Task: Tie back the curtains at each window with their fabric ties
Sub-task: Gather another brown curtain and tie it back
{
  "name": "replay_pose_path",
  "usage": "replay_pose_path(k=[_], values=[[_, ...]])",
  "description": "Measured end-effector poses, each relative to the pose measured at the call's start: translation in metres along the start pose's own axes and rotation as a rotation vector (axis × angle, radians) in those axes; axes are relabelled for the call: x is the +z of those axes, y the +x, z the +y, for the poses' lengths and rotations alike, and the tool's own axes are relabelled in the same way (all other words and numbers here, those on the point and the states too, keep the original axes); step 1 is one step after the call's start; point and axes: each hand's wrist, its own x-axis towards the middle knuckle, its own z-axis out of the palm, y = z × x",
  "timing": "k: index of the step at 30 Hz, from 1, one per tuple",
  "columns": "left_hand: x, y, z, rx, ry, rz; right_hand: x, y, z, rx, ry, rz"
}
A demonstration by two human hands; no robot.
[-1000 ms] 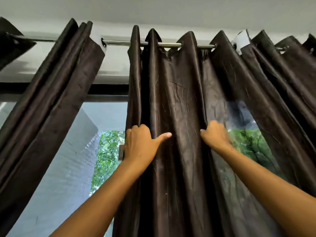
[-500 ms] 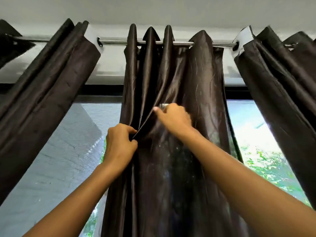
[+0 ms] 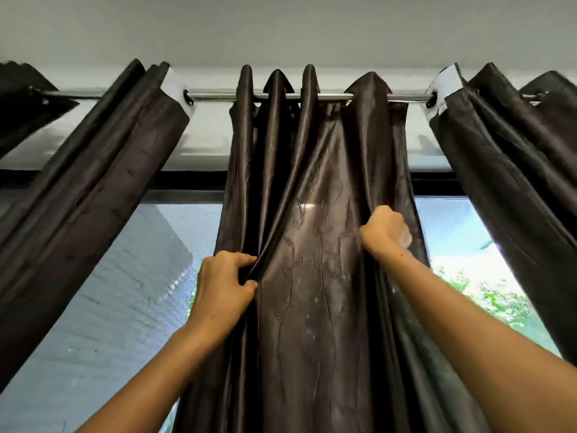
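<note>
Bright window (image 3: 131,292) behind; my left hand (image 3: 223,289) & right hand (image 3: 385,229) each pinch the middle curtain (image 3: 312,245), bunching folds; next, prob. find its tie.

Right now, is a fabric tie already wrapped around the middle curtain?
No: the middle curtain hangs loose from the rod, held only by the left hand and right hand, with no tie visible.

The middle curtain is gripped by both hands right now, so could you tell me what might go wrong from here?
1. Both the left hand and right hand clutch the middle curtain high up; a hard pull could strain its eyelets on the rod.
2. No fabric tie is visible, so releasing a hand to fetch one may let the gathered folds spread again.
</note>
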Motion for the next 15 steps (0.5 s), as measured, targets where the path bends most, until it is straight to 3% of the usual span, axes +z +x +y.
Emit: replay_pose_path(k=[7,15], values=[[0.005,-0.009,0.000,0.027,-0.009,0.004,0.017,-0.037,-0.100,-0.602,0.004,-0.145],[0.005,-0.011,0.022,-0.004,-0.031,-0.033,0.007,-0.071,-0.050,-0.690,-0.146,-0.256]])
